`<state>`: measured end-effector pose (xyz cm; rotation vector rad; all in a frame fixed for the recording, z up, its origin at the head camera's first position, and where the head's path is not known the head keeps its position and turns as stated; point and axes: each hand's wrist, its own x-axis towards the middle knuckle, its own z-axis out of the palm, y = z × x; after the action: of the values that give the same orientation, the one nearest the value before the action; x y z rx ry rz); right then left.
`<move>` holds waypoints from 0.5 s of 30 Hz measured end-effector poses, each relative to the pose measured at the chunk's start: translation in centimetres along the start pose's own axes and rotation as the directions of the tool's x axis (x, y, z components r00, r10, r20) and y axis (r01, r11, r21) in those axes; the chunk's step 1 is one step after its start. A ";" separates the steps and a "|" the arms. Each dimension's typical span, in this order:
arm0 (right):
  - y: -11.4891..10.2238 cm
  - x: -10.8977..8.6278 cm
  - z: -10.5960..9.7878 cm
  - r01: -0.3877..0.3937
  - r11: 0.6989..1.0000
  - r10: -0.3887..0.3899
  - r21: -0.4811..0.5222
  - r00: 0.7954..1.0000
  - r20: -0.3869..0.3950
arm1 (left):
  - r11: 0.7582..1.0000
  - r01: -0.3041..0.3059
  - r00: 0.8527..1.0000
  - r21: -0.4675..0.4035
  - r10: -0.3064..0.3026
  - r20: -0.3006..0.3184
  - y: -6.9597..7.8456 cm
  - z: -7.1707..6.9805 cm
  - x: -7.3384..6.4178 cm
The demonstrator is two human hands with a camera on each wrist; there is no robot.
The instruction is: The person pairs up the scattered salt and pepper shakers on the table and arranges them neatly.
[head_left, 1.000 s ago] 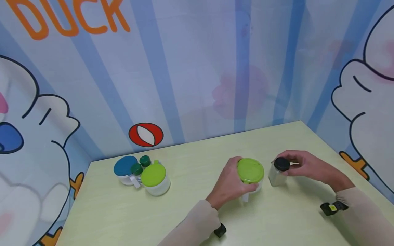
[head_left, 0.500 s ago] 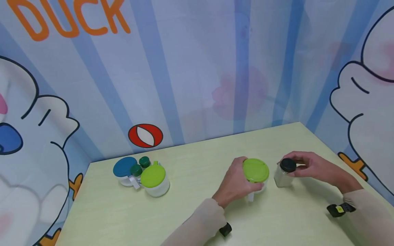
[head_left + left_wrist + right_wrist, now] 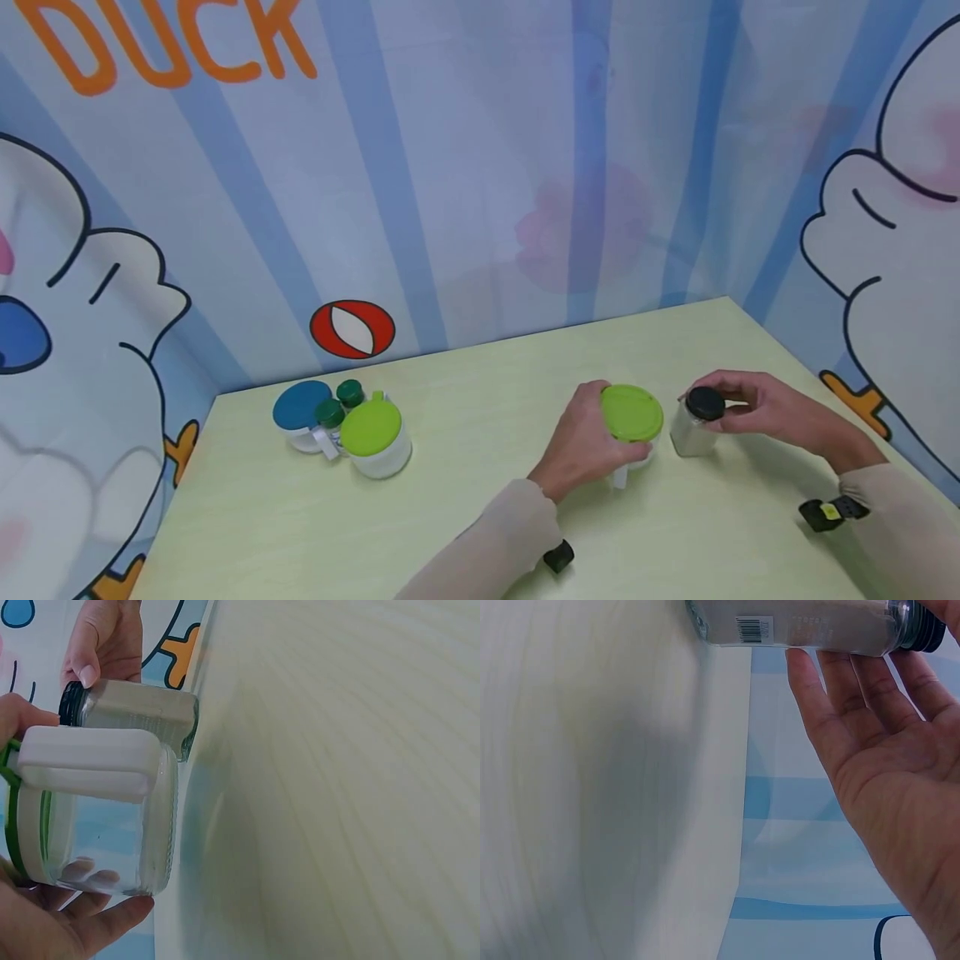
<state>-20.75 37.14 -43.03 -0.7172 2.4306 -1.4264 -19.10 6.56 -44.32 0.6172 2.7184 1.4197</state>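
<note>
My left hand (image 3: 581, 442) grips a clear jar with a green lid (image 3: 632, 412) and a white handle (image 3: 90, 761), thumb on the near side and fingers round the far side. To its right, my right hand (image 3: 776, 417) holds a square glass bottle (image 3: 692, 435) by its black cap (image 3: 706, 403). Pale grey-beige contents and a barcode label (image 3: 754, 630) show in the right wrist view. Both containers stand upright, side by side with a small gap in the head view, low at the pale tabletop. In the left wrist view the jar partly hides the bottle.
At the table's back left sits a cluster: a blue-lidded container (image 3: 302, 406), another green-lidded jar (image 3: 375, 433), and two small green-capped bottles (image 3: 349, 393) between them. A printed curtain (image 3: 480, 167) rises behind the table (image 3: 480, 533) and along its sides.
Both hands have shifted to the right together, carrying the green-lidded jar and the black-capped bottle along. The cluster at the left stays in place.
</note>
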 end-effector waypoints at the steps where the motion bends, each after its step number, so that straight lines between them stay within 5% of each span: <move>1: 0.0 0.0 0.0 0.005 1.000 -0.005 0.003 1.000 0.003 | 1.000 -0.001 1.000 -0.003 0.001 0.000 0.0 0.1 0.0; 15: -0.2 -0.2 -0.5 0.030 0.999 -0.032 0.028 0.999 0.043 | 1.000 -0.015 1.000 0.006 0.015 -0.002 0.8 1.6 0.7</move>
<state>-20.75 37.53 -42.61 -0.7748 2.3722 -1.4378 -19.18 8.47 -44.53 0.6384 2.7265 1.4163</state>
